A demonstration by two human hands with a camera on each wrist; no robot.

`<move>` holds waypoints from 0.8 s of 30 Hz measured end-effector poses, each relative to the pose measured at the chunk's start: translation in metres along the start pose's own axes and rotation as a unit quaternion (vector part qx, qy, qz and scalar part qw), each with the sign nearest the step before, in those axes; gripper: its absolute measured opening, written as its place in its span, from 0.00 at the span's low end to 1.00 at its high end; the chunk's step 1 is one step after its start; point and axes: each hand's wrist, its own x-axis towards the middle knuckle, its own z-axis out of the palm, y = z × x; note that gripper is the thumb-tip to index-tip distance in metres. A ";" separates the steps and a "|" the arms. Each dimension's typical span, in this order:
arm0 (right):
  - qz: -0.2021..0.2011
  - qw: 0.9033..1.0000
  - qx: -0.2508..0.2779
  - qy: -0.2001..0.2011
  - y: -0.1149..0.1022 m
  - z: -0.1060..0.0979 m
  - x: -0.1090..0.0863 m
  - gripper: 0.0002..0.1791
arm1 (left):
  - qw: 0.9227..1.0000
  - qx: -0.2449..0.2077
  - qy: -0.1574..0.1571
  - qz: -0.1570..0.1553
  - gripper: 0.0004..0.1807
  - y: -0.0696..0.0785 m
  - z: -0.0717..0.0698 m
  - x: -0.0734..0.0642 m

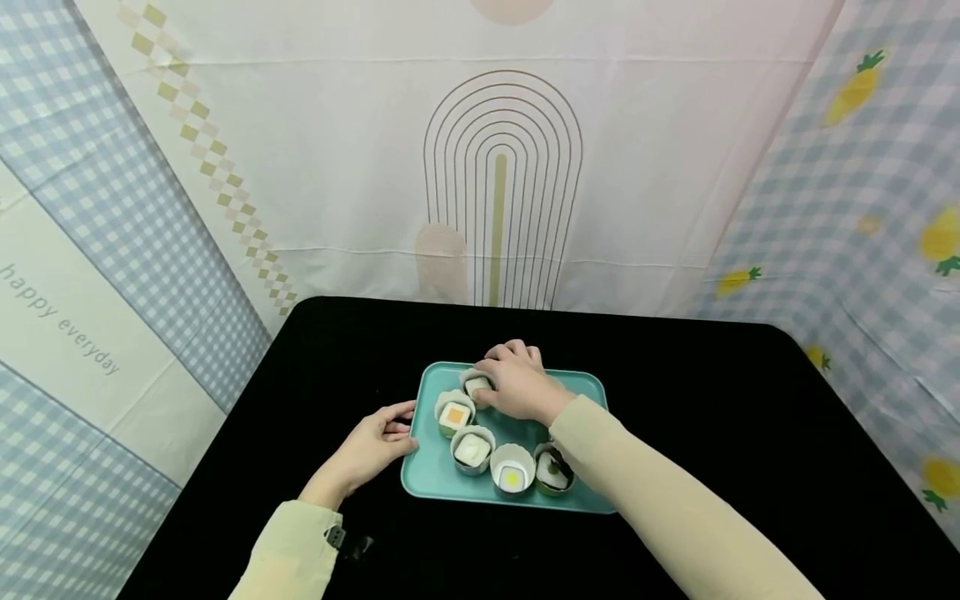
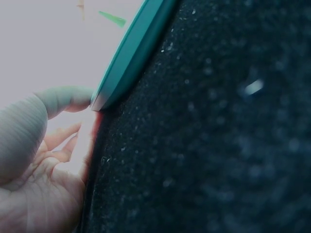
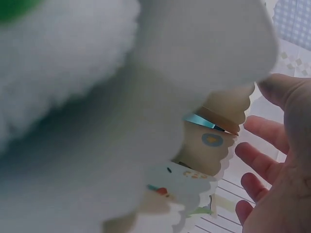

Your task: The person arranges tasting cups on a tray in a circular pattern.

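Observation:
A teal tray (image 1: 426,482) lies on the black table, bearing several scalloped cups with small food-like pieces. At its left edge my left hand (image 1: 367,450) grips the rim; the left wrist view shows thumb and fingers meeting at the tray edge (image 2: 126,60). My right hand (image 1: 521,383) holds the cup (image 1: 467,377) at the back left, thumb on its near right side, other fingers at the back. White filling shows inside that cup. In the right wrist view, the right hand (image 3: 286,141) appears beside scalloped cup rims (image 3: 228,145), partly hidden by a blurred white cup.
In front of the held cup stand a cup with an orange-topped white piece (image 1: 454,417) and one with a white piece (image 1: 472,450). Along the front are a cup with a yellow spot (image 1: 513,477) and a dark-and-white one (image 1: 553,473). Patterned cloth (image 1: 360,167) hangs behind the table.

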 end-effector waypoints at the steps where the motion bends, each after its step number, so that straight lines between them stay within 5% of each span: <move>1: 0.003 1.000 -0.002 0.001 0.000 0.000 -0.001 0.27 | 1.000 0.000 -0.001 0.001 0.35 0.000 0.000 0.001; 6: 0.010 1.000 0.013 0.006 0.003 0.003 -0.005 0.28 | 1.000 0.001 -0.007 0.001 0.34 -0.002 0.000 0.003; 10: 0.024 0.994 0.093 0.046 0.007 0.000 -0.009 0.27 | 1.000 0.001 -0.005 -0.001 0.35 -0.002 0.000 0.004; 17: 0.080 0.939 0.308 0.127 0.031 -0.014 -0.035 0.24 | 1.000 -0.003 0.001 -0.004 0.34 -0.003 -0.002 0.003; 24: 0.117 0.902 0.384 0.160 0.061 -0.006 -0.076 0.29 | 1.000 0.010 0.004 -0.012 0.33 -0.006 -0.007 0.002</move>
